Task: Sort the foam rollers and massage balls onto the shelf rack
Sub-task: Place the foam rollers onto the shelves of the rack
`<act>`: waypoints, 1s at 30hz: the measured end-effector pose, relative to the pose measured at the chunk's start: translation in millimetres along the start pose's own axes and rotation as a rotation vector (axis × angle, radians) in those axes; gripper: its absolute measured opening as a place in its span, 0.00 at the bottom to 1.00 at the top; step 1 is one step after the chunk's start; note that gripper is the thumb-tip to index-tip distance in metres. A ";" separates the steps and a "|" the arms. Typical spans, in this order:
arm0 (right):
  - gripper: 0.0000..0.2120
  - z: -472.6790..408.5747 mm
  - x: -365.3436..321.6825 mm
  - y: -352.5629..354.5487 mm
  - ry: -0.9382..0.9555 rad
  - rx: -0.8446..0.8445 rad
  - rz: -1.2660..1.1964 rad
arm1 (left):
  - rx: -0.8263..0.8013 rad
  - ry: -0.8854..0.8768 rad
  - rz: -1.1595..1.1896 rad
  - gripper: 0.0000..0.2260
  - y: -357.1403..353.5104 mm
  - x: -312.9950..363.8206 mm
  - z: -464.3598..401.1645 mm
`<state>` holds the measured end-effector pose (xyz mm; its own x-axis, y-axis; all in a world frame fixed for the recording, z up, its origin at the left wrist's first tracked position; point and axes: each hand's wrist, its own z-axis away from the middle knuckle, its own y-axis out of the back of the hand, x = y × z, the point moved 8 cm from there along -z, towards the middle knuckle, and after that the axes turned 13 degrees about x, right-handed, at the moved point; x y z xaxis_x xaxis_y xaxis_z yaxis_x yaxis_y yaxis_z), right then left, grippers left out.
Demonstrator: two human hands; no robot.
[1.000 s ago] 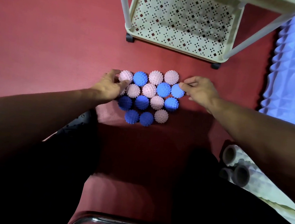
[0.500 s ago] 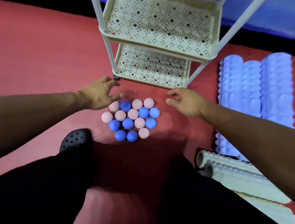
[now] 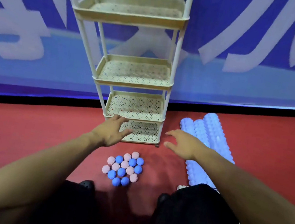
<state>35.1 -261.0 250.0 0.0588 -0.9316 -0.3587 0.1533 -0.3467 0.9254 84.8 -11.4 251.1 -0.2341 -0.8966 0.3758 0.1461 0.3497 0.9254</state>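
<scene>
Cream perforated plastic forms the shelf rack (image 3: 135, 72), standing upright on the red floor (image 3: 26, 129) against a blue wall, four trays stacked vertically. To its right, pale blue ridged foam rollers (image 3: 209, 139) lie side by side on the floor, long axes running away from the person and leaning slightly left. The left hand (image 3: 110, 132) and right hand (image 3: 183, 144) hover with fingers spread, holding nothing. Before the rack, pink and blue spiky massage balls (image 3: 124, 167) sit clustered, touching.
</scene>
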 end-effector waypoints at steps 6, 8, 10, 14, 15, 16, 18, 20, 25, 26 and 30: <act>0.28 62.2 -29.7 64.7 0.007 0.217 -0.006 | 0.155 -0.125 -0.064 0.31 60.1 68.0 54.2; 0.28 76.2 -39.5 75.7 0.005 0.248 -0.011 | 0.202 -0.167 -0.092 0.32 71.4 84.2 72.9; 0.28 89.5 -45.6 82.8 -0.012 0.264 -0.025 | 0.230 -0.206 -0.122 0.32 77.9 98.7 89.2; 0.26 109.7 -41.3 86.7 -0.044 0.291 -0.048 | 0.279 -0.234 -0.114 0.30 82.2 123.8 104.2; 0.27 112.8 -35.3 87.0 -0.063 0.290 -0.051 | 0.285 -0.240 -0.098 0.29 80.9 131.1 103.6; 0.28 114.3 -27.0 86.8 -0.085 0.288 -0.051 | 0.288 -0.248 -0.077 0.29 78.1 138.7 100.9; 0.28 112.2 -5.7 85.3 -0.116 0.282 -0.034 | 0.276 -0.263 -0.043 0.29 64.8 154.0 90.6; 0.27 105.4 20.6 82.7 -0.149 0.277 -0.020 | 0.249 -0.277 -0.046 0.29 43.0 165.8 74.0; 0.26 84.6 115.9 46.8 -0.305 0.213 -0.053 | 0.153 -0.268 -0.037 0.29 -29.4 182.8 15.2; 0.27 80.7 138.6 34.7 -0.338 0.192 -0.057 | 0.145 -0.264 -0.031 0.29 -44.2 184.8 3.4; 0.32 66.1 235.3 -14.1 -0.502 0.117 -0.056 | 0.125 -0.249 -0.003 0.29 -105.1 185.7 -44.9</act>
<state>-18.4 -482.6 160.7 -0.4315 -0.8391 -0.3314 0.0292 -0.3801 0.9245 69.1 -226.9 221.4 -0.4658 -0.8088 0.3590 0.0288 0.3916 0.9197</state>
